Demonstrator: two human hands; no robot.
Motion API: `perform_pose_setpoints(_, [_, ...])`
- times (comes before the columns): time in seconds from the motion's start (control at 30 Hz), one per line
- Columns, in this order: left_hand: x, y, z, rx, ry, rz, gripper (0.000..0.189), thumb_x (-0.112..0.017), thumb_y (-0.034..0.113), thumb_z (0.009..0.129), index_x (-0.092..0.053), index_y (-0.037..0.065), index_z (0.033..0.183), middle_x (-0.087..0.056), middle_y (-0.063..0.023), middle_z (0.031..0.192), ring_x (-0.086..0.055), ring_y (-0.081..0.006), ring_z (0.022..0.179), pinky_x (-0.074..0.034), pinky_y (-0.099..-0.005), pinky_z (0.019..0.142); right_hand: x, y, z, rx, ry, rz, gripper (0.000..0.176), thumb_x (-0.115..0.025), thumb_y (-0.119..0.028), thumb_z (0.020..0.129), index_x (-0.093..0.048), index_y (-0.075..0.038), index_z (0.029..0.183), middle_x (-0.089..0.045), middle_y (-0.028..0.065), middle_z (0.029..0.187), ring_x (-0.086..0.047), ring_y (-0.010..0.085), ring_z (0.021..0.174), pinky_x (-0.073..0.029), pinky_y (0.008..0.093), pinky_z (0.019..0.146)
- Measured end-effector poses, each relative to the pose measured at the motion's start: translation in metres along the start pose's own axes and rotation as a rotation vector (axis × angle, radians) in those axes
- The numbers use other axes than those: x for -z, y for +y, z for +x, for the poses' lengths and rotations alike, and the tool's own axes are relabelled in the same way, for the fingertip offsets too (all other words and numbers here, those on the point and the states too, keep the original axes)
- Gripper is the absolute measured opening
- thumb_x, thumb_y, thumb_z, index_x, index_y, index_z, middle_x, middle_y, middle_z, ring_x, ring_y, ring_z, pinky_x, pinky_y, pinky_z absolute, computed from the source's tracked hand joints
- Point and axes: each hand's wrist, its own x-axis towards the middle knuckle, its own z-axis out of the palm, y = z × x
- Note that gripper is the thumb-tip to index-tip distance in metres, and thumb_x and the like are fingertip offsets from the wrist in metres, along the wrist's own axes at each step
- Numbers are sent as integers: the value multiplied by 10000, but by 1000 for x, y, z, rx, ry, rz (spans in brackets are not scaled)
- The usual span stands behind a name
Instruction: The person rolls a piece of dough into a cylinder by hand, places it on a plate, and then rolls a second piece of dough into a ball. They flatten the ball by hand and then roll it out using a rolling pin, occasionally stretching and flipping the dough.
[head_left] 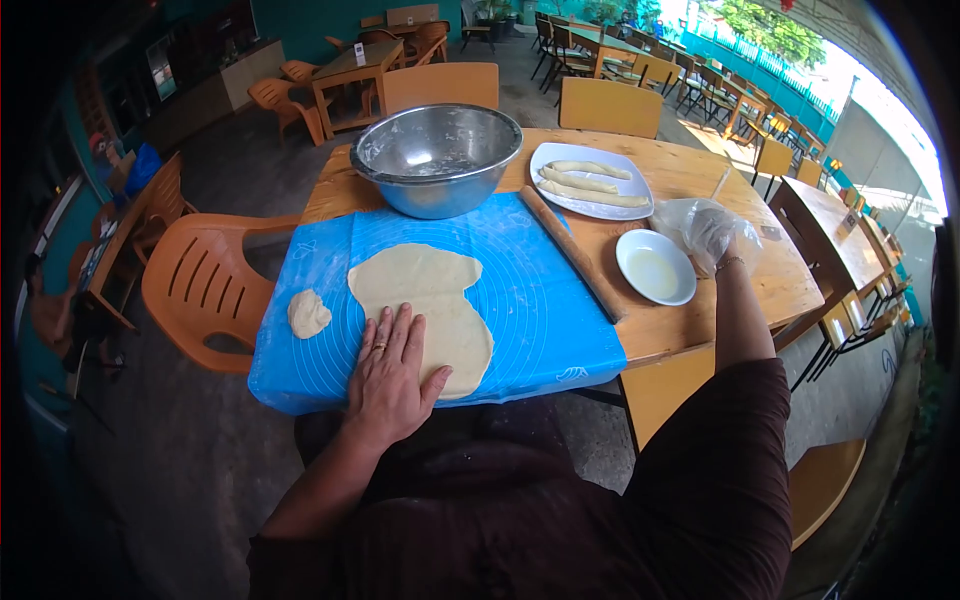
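My left hand [392, 375] lies flat with spread fingers on the lower left part of a rolled-out dough sheet [415, 280]. The sheet rests on a blue mat [540, 325], with a small dough lump [309, 314] to its left. At the right, my right hand [722, 238] is inside a clear plastic bag [680, 222]; the plastic blurs its fingers, and what they hold cannot be made out. Just left of that hand stands a white bowl [656, 268] with pale liquid. A wooden rolling pin [572, 254] lies slantwise along the mat's right side.
A large metal bowl [437, 160] stands at the table's back left. Beside it, a white plate [592, 181] bears several dough strips. An orange chair [215, 285] is left of the table [790, 290], and wooden chairs stand behind. A person is partly visible at the far left.
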Motion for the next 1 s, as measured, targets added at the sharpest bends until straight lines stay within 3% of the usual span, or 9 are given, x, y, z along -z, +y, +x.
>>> perform_pose_setpoints(0.13, [-1,0,0,1,9,-2,702,-509,454,965,-425,-94,1394,-387,-311,1471,-347,-468,1392,-199,-534,1182,-53,3,7,175,371,-366,220,-531,-115,895,-650,-5,1044,-693,181,961,-690,280,799,-579,423,627])
perform_pose_setpoints(0.2, [-1,0,0,7,11,-2,703,-507,459,965,-428,-95,1390,-388,-311,1470,-347,-469,1391,-202,-534,1180,-56,-2,1,323,650,-823,222,-541,-88,888,-640,35,1045,-699,206,961,-702,329,755,-608,459,617])
perform_pose_setpoints(0.4, [0,1,1,0,35,-22,656,-547,390,951,-435,-92,1380,-405,-317,1450,-369,-484,1367,-232,-543,1163,-118,7,39,549,336,-620,241,-555,-55,882,-640,52,1080,-705,192,942,-715,287,731,-622,388,605])
perform_pose_setpoints(0.43, [0,2,1,-2,35,-23,658,-548,392,950,-435,-92,1380,-405,-316,1450,-369,-485,1367,-232,-543,1162,-96,-1,36,555,341,-619,241,-555,-55,882,-640,52,1080,-705,192,942,-715,287,731,-622,388,605])
perform_pose_setpoints(0.5, [0,1,1,0,40,-25,660,-550,395,950,-435,-92,1380,-404,-316,1450,-369,-485,1367,-233,-543,1162,-35,-19,27,339,-95,-323,248,-548,-161,911,-701,-68,1083,-704,134,1064,-682,282,944,-546,396,783])
perform_pose_setpoints(0.6, [-1,2,0,8,43,-33,661,-550,396,951,-436,-95,1378,-399,-315,1455,-367,-483,1369,-232,-540,1163,66,-36,9,179,-265,-63,259,-534,-176,932,-711,-97,1105,-694,124,1114,-669,278,1005,-539,390,817])
perform_pose_setpoints(0.87, [-3,0,0,13,37,-35,677,-529,434,955,-445,-90,1376,-402,-308,1458,-357,-450,1389,-220,-525,1174,-19,10,13,-324,-75,699,225,-513,-143,942,-664,-41,1074,-674,143,1070,-645,285,977,-532,403,793])
perform_pose_setpoints(0.93, [-3,0,0,13,39,-38,680,-527,439,955,-446,-91,1374,-402,-308,1459,-358,-450,1389,-219,-524,1175,-40,33,14,-485,-50,1063,217,-508,-135,945,-653,-27,1066,-669,148,1059,-639,286,969,-531,406,787])
perform_pose_setpoints(1.0, [-3,-1,0,13,37,-42,684,-526,443,956,-447,-93,1373,-402,-308,1459,-358,-451,1388,-218,-524,1176,-61,50,-1,-688,21,1693,211,-503,-126,947,-641,-13,1058,-664,153,1048,-634,288,962,-529,409,782])
